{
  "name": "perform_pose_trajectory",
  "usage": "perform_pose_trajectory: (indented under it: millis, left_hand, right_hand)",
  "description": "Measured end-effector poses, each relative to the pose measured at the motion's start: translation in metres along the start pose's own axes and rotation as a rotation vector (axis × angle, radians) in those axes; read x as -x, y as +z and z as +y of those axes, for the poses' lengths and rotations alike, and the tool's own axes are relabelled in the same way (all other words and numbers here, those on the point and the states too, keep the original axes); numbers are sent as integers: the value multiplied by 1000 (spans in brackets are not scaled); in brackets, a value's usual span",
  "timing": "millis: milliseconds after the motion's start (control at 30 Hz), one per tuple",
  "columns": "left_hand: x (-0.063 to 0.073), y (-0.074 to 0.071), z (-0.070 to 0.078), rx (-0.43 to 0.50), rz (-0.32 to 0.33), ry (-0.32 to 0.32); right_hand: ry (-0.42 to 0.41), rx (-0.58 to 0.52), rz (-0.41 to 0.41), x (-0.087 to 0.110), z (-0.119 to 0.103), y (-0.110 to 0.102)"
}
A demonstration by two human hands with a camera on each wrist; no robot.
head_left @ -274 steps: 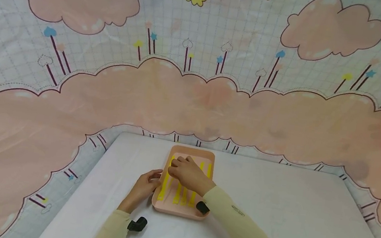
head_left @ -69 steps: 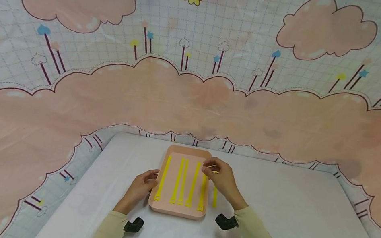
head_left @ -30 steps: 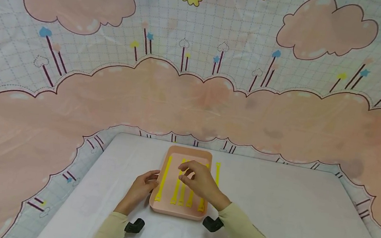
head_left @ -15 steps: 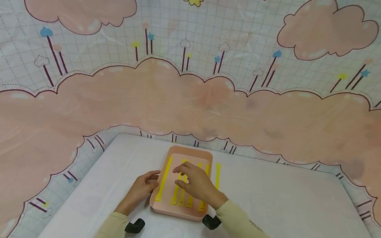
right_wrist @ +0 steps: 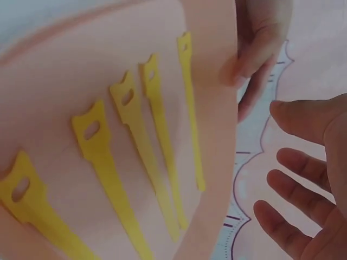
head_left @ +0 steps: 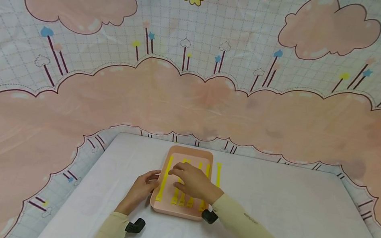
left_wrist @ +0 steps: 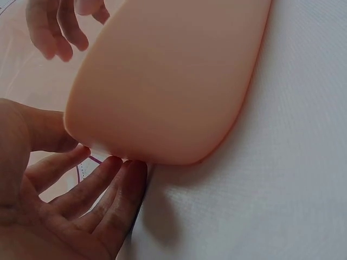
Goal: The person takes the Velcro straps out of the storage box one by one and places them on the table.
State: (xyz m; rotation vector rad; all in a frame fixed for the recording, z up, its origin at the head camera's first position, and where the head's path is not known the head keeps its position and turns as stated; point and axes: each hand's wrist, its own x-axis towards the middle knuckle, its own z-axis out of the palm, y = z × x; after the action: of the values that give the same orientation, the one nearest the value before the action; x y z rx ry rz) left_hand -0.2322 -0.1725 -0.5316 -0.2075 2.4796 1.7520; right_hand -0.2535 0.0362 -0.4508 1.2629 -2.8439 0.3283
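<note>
Several yellow hook-and-loop cable ties (right_wrist: 130,105) lie lengthwise, side by side, in a shallow peach-pink tray (head_left: 177,212). The tie nearest the left wall (head_left: 164,180) stands a little apart from the others. One more cable tie (head_left: 218,174) lies on the white table just outside the tray's right side. My left hand (head_left: 139,191) holds the tray's left edge, with thumb at the rim and fingertips against the outer wall in the left wrist view. My right hand (head_left: 196,181) hovers over the tray, its thumb and fingers spread and holding nothing, covering the middle of some ties.
The white tabletop (head_left: 284,205) extends on both sides of the tray. A patterned cloth (head_left: 192,103) with pink clouds hangs behind and around the table. Black wrist-worn cameras (head_left: 135,225) project from both sleeves.
A cable tie has come to lie on the table right of the tray, where my right hand was. That hand has since moved left over the tray, its fingers spreading. My left hand stays put.
</note>
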Motion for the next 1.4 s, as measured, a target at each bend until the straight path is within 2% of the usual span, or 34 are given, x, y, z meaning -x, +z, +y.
perform_pose_trajectory:
  millis: [333,733,933,1167,1400]
  left_hand:
    - [0,2,3,-2,10,-22]
    - [1,3,5,6,4,-10]
    - [3,2,7,18,-4,-1]
    - [3,2,4,29,-8,9]
    - [3,1,4,35,-5,10]
  right_hand:
    - [-80,129,-74,-18,11,17]
    - [-88,223,-149,-28,13,27]
    - [-95,235,-199,-34,13,32]
    - [-121,266,-208,-38,10,35]
    - [-105,312,-246,-37,8,37]
